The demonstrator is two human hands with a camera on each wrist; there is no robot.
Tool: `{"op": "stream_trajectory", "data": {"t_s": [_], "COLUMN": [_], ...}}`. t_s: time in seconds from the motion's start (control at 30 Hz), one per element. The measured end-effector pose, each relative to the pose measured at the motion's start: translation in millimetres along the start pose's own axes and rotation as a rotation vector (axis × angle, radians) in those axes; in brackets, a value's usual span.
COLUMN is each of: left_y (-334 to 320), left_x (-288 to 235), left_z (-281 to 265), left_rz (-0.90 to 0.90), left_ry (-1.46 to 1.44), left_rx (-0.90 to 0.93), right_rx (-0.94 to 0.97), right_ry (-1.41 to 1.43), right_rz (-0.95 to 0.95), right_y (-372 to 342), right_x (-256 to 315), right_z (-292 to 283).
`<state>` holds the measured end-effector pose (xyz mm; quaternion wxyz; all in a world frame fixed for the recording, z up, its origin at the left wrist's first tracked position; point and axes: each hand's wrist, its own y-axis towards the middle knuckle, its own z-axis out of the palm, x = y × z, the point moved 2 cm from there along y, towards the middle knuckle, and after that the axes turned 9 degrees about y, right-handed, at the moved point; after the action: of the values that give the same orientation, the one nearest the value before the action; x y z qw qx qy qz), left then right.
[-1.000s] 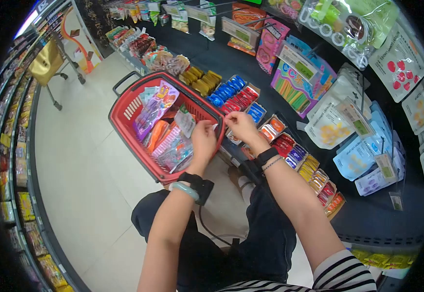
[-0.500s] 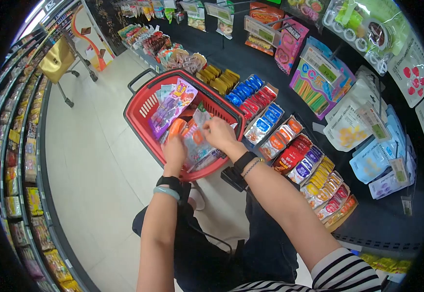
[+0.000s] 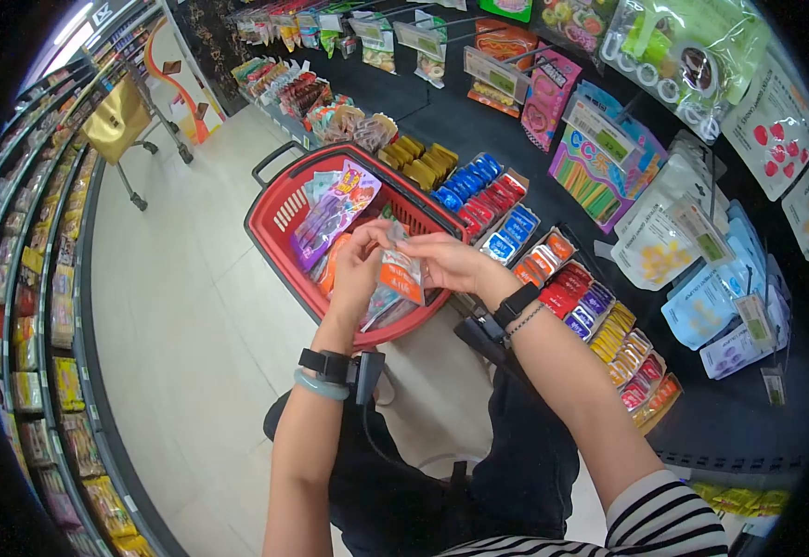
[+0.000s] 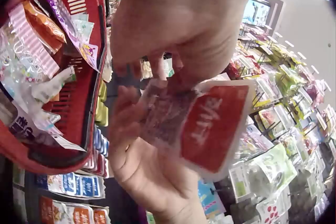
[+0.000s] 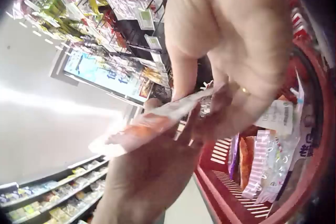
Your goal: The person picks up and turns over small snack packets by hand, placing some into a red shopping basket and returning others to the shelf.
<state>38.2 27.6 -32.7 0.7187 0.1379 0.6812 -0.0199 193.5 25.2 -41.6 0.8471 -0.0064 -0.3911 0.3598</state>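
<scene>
Over the red shopping basket (image 3: 265, 215), a small clear packet with an orange-and-white label (image 3: 402, 280) is held between both hands. The left hand (image 3: 358, 269) pinches its top edge from the left, while the right hand (image 3: 460, 264) grips the same edge from the right. In the left wrist view the orange face of the packet (image 4: 216, 124) hangs tilted below the left hand (image 4: 184, 24). Seen almost edge-on in the right wrist view, the packet (image 5: 149, 127) lies between the two hands, with some fingertips hidden behind it.
Inside the basket lie a purple candy bag (image 3: 337, 209), an orange pack (image 5: 244, 161) and a pink-striped bag (image 5: 258, 163). Boxes of small snack packets (image 3: 520, 227) line the shelf at right, below hanging bags (image 3: 655, 246). A gold bag (image 3: 116, 121) hangs on a cart farther off.
The right hand has left the shelf edge beside the basket and joined the left hand over it. The orange-labelled packet now shows raised between the hands.
</scene>
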Motion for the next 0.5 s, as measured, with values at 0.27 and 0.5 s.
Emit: {"op": "stream_trajectory", "data": {"t_s": [0.27, 0.5], "left_y": [-3, 2], "left_x": [-4, 13], "left_z": [27, 58], "left_rz": [-0.533, -0.468], "left_ry": [-0.351, -0.233], "left_rx": [0.051, 0.03], "right_rx": [-0.329, -0.403], "right_ry": [-0.132, -0.107], "right_rz": [-0.504, -0.562], "right_y": [-29, -61], "right_x": [32, 49], "right_z": [-30, -57]}}
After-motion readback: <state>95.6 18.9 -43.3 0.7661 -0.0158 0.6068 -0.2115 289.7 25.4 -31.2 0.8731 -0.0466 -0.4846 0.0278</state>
